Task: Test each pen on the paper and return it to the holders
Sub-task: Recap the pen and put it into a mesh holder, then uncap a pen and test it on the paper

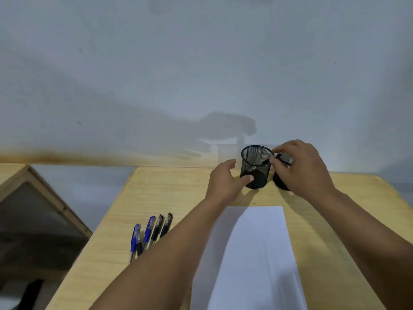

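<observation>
The right hand fingers pinch a black pen, probably capped, at the mesh holder rim (3 o'clock side); lower it vertically while the left hand, fingers spread, steadies the holder.

Dim, soft img; hand shadows on wall.

A plain desk workspace: a wooden table against a bare wall, with mesh pen holders.

Your right hand hides most of the second holder; pen in your grip blurred; paper cut off at bottom edge.
</observation>
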`<state>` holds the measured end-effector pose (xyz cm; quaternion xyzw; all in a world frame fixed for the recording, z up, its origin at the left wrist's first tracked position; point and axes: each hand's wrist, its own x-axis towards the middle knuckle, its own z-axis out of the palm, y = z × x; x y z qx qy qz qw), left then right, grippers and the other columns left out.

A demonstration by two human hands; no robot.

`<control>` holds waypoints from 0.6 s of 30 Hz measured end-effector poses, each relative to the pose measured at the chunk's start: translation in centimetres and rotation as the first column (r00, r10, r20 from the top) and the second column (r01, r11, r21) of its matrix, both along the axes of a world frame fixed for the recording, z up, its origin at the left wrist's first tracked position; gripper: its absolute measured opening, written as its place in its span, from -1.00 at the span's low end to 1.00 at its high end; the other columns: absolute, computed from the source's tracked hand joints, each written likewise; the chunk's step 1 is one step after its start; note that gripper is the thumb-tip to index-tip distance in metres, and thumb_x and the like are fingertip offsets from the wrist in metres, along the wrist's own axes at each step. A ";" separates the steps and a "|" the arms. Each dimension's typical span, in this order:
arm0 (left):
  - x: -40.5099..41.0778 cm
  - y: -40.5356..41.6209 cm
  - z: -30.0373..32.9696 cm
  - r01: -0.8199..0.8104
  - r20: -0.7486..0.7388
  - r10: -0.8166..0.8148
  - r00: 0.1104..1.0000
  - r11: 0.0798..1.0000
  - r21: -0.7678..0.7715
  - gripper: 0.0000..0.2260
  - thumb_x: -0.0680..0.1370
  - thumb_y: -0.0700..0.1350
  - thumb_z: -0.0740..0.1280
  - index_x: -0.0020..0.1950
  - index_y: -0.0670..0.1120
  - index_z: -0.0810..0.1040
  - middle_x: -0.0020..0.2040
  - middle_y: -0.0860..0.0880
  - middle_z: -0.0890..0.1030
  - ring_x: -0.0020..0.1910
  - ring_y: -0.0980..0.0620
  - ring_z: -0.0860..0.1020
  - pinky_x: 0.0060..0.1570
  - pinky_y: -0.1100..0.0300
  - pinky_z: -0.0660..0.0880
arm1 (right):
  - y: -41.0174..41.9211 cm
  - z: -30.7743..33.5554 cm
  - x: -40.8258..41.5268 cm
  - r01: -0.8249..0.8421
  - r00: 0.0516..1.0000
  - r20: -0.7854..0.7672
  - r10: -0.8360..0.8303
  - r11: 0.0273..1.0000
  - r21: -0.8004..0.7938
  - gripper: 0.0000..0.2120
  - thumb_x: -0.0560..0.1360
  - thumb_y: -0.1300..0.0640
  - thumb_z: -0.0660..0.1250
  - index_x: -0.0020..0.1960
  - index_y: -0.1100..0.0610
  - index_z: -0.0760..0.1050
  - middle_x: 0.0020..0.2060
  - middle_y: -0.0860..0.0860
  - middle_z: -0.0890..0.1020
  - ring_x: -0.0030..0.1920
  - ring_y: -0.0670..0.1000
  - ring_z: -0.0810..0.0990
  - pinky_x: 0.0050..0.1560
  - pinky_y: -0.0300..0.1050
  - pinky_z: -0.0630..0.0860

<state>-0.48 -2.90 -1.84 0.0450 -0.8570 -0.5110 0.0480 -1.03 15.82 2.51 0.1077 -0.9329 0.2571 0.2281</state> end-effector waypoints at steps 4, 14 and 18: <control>3.8 -3.2 0.4 0.011 -0.027 -0.013 1.000 0.997 -0.076 -0.54 0.46 0.03 0.49 0.33 0.00 0.51 0.19 0.09 0.58 0.12 0.12 0.51 0.08 0.24 0.42 | -1.8 -1.0 3.9 -0.074 0.994 0.067 0.082 0.990 -0.122 -0.89 0.47 0.13 0.43 -0.01 0.04 0.65 -0.14 -0.06 0.65 -0.17 -0.07 0.59 -0.13 -0.20 0.45; 12.8 -14.6 0.7 -0.026 -0.001 0.027 1.000 0.947 -0.322 -0.69 0.57 -0.25 0.24 0.19 0.06 0.61 0.13 0.13 0.63 0.10 0.15 0.52 0.02 0.33 0.37 | -13.8 -3.8 12.7 -0.283 0.801 0.456 0.388 0.917 -0.282 -0.93 0.45 -0.04 0.43 -0.19 -0.09 0.62 -0.28 -0.17 0.66 -0.21 -0.26 0.58 -0.26 -0.31 0.39; 14.6 -18.7 0.4 -0.009 0.050 0.039 0.998 0.869 -0.495 -0.63 0.57 -0.32 0.19 0.22 0.04 0.60 0.23 0.06 0.59 0.22 0.09 0.49 0.09 0.28 0.37 | -18.1 -4.3 15.6 -0.312 0.719 0.552 0.421 0.906 -0.285 -0.85 0.38 -0.12 0.47 -0.19 -0.05 0.61 -0.32 -0.12 0.66 -0.28 -0.16 0.61 -0.27 -0.24 0.50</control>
